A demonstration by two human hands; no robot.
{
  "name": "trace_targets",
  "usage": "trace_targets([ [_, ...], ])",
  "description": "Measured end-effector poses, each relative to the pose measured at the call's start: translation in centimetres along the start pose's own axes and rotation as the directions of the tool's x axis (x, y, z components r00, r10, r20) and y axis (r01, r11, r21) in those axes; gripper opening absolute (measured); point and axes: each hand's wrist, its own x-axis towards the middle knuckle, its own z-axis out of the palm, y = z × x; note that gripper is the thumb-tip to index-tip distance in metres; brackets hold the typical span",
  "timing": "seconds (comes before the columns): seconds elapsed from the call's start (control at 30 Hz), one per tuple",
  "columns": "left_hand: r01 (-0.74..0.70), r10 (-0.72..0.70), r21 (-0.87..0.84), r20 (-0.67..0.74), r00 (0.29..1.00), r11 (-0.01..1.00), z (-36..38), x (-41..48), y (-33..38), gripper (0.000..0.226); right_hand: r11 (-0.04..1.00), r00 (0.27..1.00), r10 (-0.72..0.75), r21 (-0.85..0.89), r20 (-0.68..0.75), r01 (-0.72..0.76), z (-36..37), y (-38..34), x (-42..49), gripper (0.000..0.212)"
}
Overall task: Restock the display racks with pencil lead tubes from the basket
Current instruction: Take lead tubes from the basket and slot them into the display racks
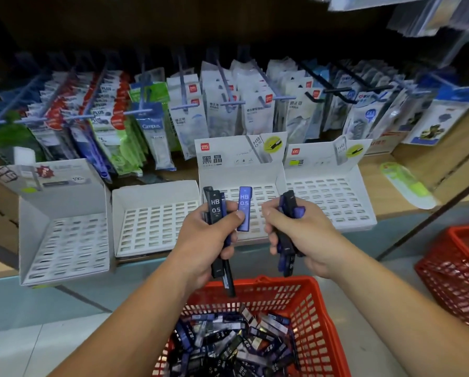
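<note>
Since these pencil lead tubes are just small hard plastic cases, they look about as light as it gets. They also look stiff and a bit slick, so I'd say the trouble is fumbling, not weight.

The left hand (203, 240) has its fingers curled round a fistful of them. A black tube (214, 206) marked HB 0.5 stands up on the left, and a blue tube (244, 205) is pinned under the thumb on the right. The right hand (301, 232) is wrapped tight round its own bundle (289, 205) of dark and blue tubes, ends sticking out top and bottom.

Both hands hover in front of the slotted rack (255, 172). I can't see any tubes in it, nor in the plain rack (154, 221) to its left or the right rack (334, 202). The rest of the stock is a loose heap (227, 346) in the red basket (320, 303), near side, right below the hands.

My take on handling: pinch each tube by its long flat faces around the middle, thumb on one side and a finger on the other, then feed it end-first into a slot. With that many smooth cases in one fist, one could easily slide out. A drop probably wouldn't hurt the case, but the leads inside are likely brittle.
</note>
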Motion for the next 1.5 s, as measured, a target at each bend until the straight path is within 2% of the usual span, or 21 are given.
trace_targets([
  [0.1,-0.017,0.014,0.078,0.039,0.999,0.997,0.0,-0.2,-0.5,0.018,0.998,0.998,-0.054,0.035,-0.039,0.055,-0.3,0.1,0.2,0.005],
  [0.2,-0.018,0.005,0.148,0.092,0.996,0.989,0.7,-0.9,-1.0,0.015,0.996,0.995,-0.083,-0.023,-0.054,0.082,-0.4,0.1,0.0,0.008],
  [0.43,-0.020,0.001,0.178,0.105,0.994,0.984,2.5,-2.0,-1.5,0.015,0.993,0.997,-0.071,-0.097,-0.031,0.067,-2.3,0.4,-0.8,0.018],
  [0.73,-0.042,0.026,0.227,0.070,0.997,0.973,5.5,-3.7,-1.0,0.013,0.990,0.967,-0.135,-0.058,-0.214,0.126,-4.2,0.2,-2.9,0.012],
  [0.9,-0.121,0.101,0.366,0.076,0.992,0.923,6.9,-6.0,-0.7,0.009,0.985,0.965,-0.168,-0.006,-0.204,0.170,-5.3,-0.5,-5.0,0.014],
  [1.1,-0.165,0.140,0.491,0.088,0.986,0.855,9.8,-8.1,0.4,0.013,0.967,0.909,-0.235,0.012,-0.345,0.254,-7.4,-0.1,-6.6,0.019],
  [1.27,-0.136,0.142,0.568,0.034,0.989,0.812,12.2,-6.0,1.5,0.011,0.956,0.868,-0.276,-0.026,-0.413,0.291,-8.5,0.2,-7.2,0.020],
  [1.5,-0.116,0.212,0.686,-0.057,0.976,0.718,10.3,-0.7,-0.5,0.029,0.950,0.855,-0.302,-0.055,-0.421,0.309,-9.5,0.3,-6.5,0.014],
])
